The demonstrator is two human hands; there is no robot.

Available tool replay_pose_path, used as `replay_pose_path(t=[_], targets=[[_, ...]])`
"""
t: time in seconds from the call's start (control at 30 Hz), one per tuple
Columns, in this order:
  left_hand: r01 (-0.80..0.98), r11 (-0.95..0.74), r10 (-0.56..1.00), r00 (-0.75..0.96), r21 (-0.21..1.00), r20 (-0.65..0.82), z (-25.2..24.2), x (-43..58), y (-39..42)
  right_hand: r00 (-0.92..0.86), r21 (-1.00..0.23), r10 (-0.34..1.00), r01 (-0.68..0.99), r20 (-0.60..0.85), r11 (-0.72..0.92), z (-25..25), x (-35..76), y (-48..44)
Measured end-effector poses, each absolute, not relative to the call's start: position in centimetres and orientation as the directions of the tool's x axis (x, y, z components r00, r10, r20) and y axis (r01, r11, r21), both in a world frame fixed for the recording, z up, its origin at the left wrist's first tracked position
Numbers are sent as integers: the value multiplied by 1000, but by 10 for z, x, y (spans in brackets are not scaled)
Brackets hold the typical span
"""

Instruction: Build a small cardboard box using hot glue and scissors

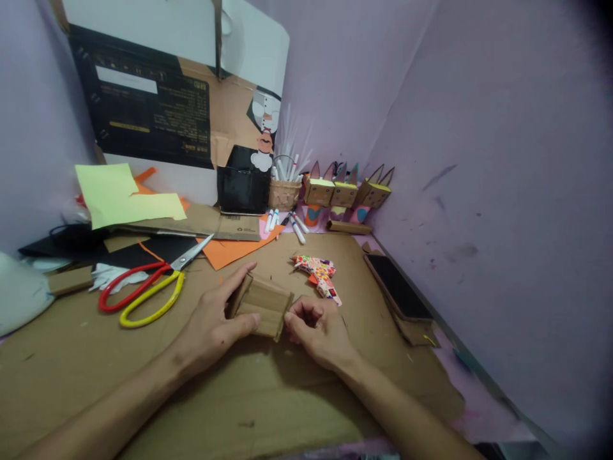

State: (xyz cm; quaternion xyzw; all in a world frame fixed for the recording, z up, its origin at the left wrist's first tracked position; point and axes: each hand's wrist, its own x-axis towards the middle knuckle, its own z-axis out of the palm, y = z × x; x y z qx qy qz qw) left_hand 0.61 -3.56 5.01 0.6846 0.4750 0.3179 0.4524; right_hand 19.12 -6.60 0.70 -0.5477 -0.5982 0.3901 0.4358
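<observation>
A small cardboard box [265,305] is held between my hands just above the cardboard-covered table. My left hand [218,319] grips its left side, thumb on the near face and fingers round the far edge. At the box's right edge, my right hand [318,327] has thumb and fingertips pinched together against the cardboard. Beyond the right hand lies a glue gun [318,275] with a colourful pattern. Scissors [158,275] with one red and one yellow handle rest to the left of my left hand.
A phone [400,286] lies by the right wall. Animal figures with cardboard heads [343,193], a basket of white sticks [286,193] and several markers [297,228] stand or lie at the back. Left of them are an orange sheet [225,253], yellow paper [108,198] and a large printed carton [143,108].
</observation>
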Motion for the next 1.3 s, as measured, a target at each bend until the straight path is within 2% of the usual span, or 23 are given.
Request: replay_pose_path(t=[0.17,0.37,0.6,0.77,0.83,0.93,1.0,1.07,1.13,1.2,1.3], targets=[[394,-198,936,349,898,54,48,7,-37,-61,-945,992,304,106,120,6,193,-67],[338,-171,932,359,925,41,46,7,-38,-151,-960,984,248,97,132,5,195,-66],[357,-145,939,343,923,15,50,8,-38,-140,-936,987,329,85,127,10,194,-70],[348,-148,941,338,926,23,50,9,-40,-248,-971,964,192,90,140,16,198,-71],[287,-94,942,336,953,-9,50,9,-39,-268,-960,953,198,140,197,19,199,-72],[139,156,892,406,978,-201,49,6,-35,-271,-876,918,312,289,368,25,200,-73],[48,344,818,474,938,-324,50,3,-32,-212,-822,896,358,391,443,28,204,-73],[-9,439,771,518,898,-371,52,0,-29,-115,-824,889,339,442,454,29,208,-71],[-18,457,744,555,889,-371,53,-2,-28,-115,-858,894,251,434,448,27,211,-68],[12,431,722,595,902,-354,52,-3,-28,-259,-882,883,167,391,440,24,210,-67],[101,362,714,610,927,-345,47,-2,-26,-442,-911,851,153,284,383,19,204,-67]])
